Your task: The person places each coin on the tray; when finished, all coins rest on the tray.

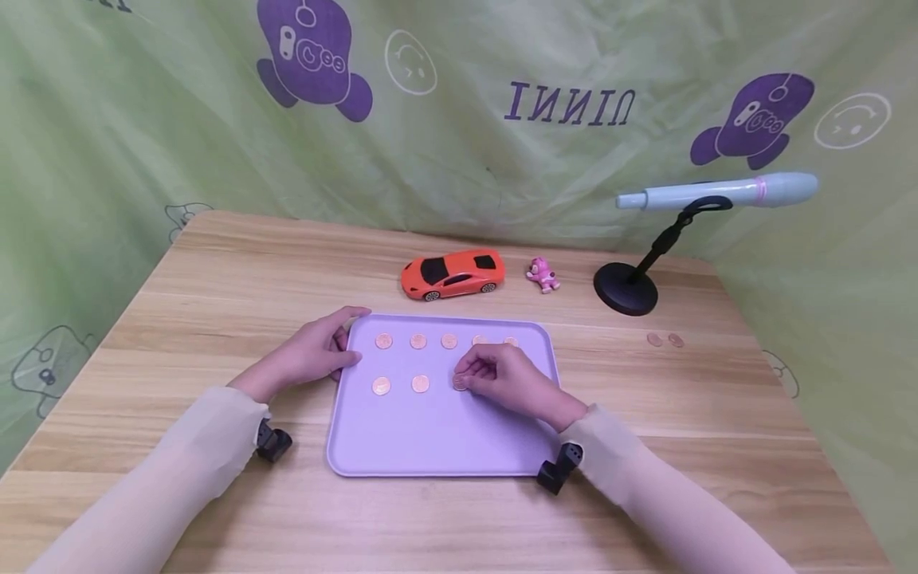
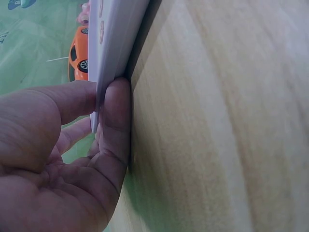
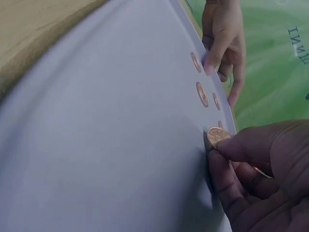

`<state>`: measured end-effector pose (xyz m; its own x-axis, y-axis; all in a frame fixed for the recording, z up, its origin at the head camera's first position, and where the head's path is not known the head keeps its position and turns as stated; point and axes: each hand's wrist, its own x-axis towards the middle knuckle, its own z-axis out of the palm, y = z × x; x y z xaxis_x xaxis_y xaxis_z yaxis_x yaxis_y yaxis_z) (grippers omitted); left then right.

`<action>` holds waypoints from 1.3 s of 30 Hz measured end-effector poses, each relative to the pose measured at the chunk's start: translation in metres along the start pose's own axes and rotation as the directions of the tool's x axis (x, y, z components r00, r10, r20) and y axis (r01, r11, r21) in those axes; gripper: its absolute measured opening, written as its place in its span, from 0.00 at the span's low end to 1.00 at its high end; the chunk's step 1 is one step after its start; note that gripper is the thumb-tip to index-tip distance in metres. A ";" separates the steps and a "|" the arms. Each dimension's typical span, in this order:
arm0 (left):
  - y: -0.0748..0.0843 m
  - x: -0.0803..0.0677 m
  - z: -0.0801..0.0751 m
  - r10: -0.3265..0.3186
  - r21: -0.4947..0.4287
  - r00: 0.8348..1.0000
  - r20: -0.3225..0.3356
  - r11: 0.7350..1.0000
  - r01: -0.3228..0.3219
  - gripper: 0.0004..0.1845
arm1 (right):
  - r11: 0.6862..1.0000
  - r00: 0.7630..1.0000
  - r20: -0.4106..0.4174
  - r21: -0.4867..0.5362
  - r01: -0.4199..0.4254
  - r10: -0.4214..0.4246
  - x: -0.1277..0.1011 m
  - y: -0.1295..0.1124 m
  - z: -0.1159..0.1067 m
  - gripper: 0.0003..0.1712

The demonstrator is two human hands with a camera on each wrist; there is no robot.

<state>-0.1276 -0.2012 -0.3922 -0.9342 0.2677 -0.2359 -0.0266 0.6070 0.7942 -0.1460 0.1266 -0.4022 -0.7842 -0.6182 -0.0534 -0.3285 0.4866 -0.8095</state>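
Wooden table (image 1: 215, 263) under me carries the purple tray (image 1: 430, 438). My left hand (image 1: 311, 355) pinches its left rim; my right hand (image 1: 502, 379) pinches 1 coin (image 3: 218, 137) mid-tray. I judge slipping could scatter neighbours.

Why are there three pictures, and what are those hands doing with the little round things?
A person wears three cameras. The big picture comes from the head and looks down at a wooden table. The other two come from the wrists, very close up. On the table lies a purple tray with coins in rows. The left hand pinches the tray's edge. The right hand pinches one coin on the tray. Behind sit a toy car, a pink toy and a microphone on a stand.
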 end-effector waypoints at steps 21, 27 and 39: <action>-0.001 0.001 0.001 -0.008 -0.006 1.000 0.003 1.000 0.008 0.38 | 0.991 0.999 0.015 -0.128 0.040 -0.039 0.004 -0.019 0.010 0.05; -0.001 0.002 0.001 -0.007 -0.009 1.000 0.002 1.000 0.007 0.38 | 0.990 1.000 0.006 -0.138 0.029 -0.028 0.005 -0.022 0.009 0.06; 0.000 0.001 0.000 -0.004 -0.005 1.000 0.004 1.000 0.004 0.38 | 0.988 0.998 0.009 -0.142 0.060 -0.060 0.004 -0.020 0.009 0.07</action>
<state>-0.1287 -0.2005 -0.3925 -0.9327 0.2680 -0.2413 -0.0323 0.6044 0.7960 -0.1385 0.1090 -0.3915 -0.7586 -0.6515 -0.0102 -0.4467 0.5314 -0.7198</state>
